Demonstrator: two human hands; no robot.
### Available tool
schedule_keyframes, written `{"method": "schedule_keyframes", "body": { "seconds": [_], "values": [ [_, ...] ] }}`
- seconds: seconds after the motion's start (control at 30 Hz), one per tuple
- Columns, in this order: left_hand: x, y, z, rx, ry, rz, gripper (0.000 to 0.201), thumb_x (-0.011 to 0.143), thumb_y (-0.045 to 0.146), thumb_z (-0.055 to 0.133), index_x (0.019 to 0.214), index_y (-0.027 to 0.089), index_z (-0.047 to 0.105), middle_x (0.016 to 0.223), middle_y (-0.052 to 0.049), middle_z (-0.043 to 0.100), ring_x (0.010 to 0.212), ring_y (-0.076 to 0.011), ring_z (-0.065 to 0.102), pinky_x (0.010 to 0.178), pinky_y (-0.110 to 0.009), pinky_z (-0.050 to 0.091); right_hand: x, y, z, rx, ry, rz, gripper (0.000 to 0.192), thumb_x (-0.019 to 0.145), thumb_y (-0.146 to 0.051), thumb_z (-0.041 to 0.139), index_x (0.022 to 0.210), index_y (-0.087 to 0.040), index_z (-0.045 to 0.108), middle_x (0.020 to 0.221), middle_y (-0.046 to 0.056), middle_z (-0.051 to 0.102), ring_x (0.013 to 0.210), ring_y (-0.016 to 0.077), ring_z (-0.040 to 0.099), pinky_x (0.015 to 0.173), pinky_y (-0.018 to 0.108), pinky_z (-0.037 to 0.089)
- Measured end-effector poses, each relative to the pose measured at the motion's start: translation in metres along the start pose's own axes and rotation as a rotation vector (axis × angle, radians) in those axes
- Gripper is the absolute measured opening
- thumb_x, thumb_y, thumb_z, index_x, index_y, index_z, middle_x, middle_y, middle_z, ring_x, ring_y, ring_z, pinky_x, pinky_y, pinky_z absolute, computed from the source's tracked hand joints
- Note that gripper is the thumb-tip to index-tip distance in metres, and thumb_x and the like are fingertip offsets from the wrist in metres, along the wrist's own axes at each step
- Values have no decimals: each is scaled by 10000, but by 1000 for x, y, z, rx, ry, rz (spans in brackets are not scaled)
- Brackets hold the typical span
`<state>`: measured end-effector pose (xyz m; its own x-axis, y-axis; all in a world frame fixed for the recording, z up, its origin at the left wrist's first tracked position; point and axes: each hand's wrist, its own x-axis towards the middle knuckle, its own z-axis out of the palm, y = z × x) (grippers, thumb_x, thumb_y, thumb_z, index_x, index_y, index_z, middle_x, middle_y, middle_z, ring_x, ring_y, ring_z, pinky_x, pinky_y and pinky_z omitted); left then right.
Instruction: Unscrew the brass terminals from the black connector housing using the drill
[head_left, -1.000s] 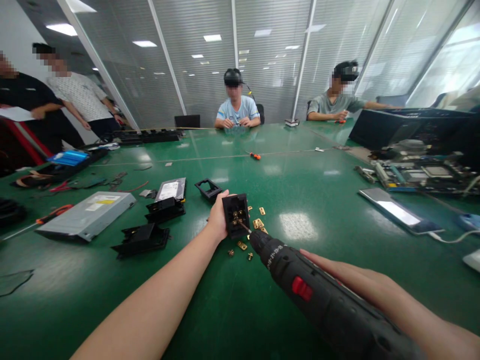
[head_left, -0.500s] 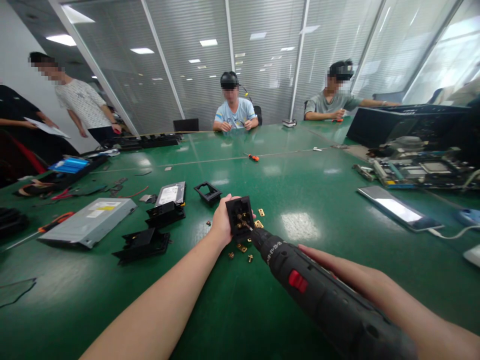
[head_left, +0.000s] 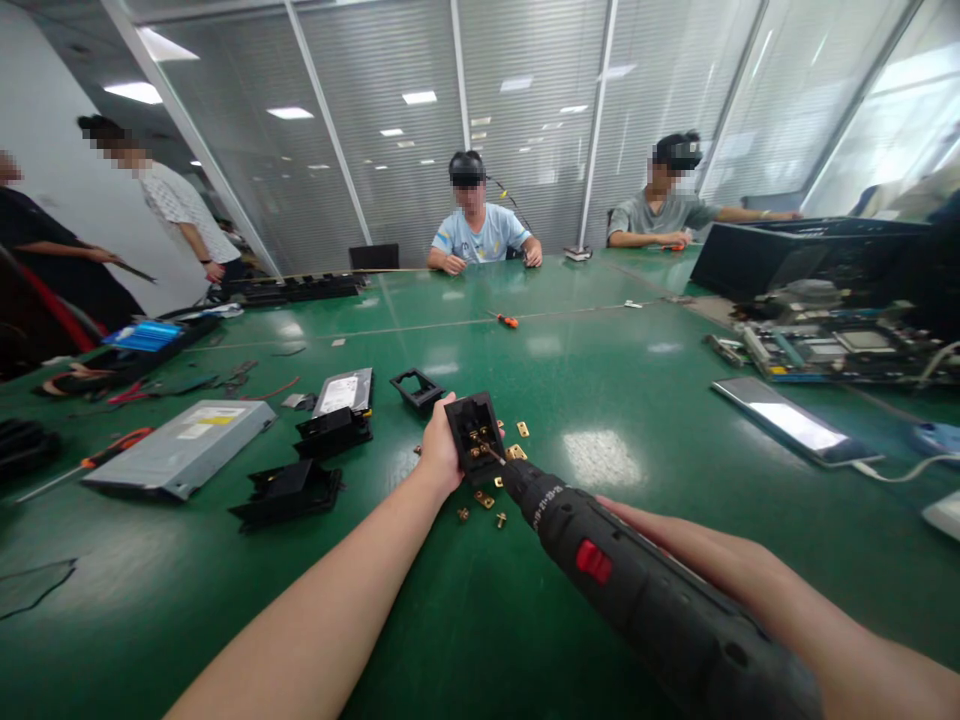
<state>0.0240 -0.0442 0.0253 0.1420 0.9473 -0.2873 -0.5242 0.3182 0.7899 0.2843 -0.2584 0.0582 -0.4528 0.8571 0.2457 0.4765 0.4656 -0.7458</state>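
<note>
The left hand is closed around a small black socket housing, holding it tilted upright just above the green surface, a little above frame centre. Brass contacts are visible inside the housing's open face.

The right hand is wrapped around the far side of a black electric screwdriver, which enters from 4 o'clock. The driver bit points toward 10 o'clock and touches the brass contacts inside the housing. A red switch sits on the tool body.

Loose brass parts lie on the surface directly below and at 3 o'clock of the housing.

At 9 o'clock of the housing lie several black plastic housings, a hard drive and a grey optical drive. At 2 o'clock lie a phone and a circuit board. Two persons sit at the far edge at 12 o'clock; two others stand at 10 o'clock.
</note>
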Motion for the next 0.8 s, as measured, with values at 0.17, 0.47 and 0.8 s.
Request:
{"method": "schedule_keyframes", "body": {
  "seconds": [0.17, 0.47, 0.8],
  "values": [
    [0, -2, 1, 33, -8, 21, 401, 981, 473, 450, 892, 156, 680, 663, -81, 697, 572, -257, 711, 531, -344, 565, 24, 4, -5, 67, 10, 41, 924, 769, -320, 866, 1621, -344, 508, 1507, 122, 685, 1360, 432, 659, 1079, 489, 618],
    [-2, -4, 4, 42, -100, 84, 361, 954, 516, 548, 853, 183, 646, 684, -74, 708, 636, -268, 736, 586, -350, 573, 24, -1, -4, 208, 31, 137, 881, 733, -404, 912, 1556, -348, 603, 1433, 137, 728, 1333, 483, 669, 1109, 583, 585],
    [9, -12, 3, 143, -34, 176, 389, 948, 451, 520, 849, 125, 708, 775, -155, 787, 691, -270, 761, 646, -347, 590, 26, -5, 8, 260, 122, 256, 909, 843, -361, 859, 1644, -362, 427, 1458, 115, 681, 1394, 410, 617, 1062, 546, 609]
  ]
}}
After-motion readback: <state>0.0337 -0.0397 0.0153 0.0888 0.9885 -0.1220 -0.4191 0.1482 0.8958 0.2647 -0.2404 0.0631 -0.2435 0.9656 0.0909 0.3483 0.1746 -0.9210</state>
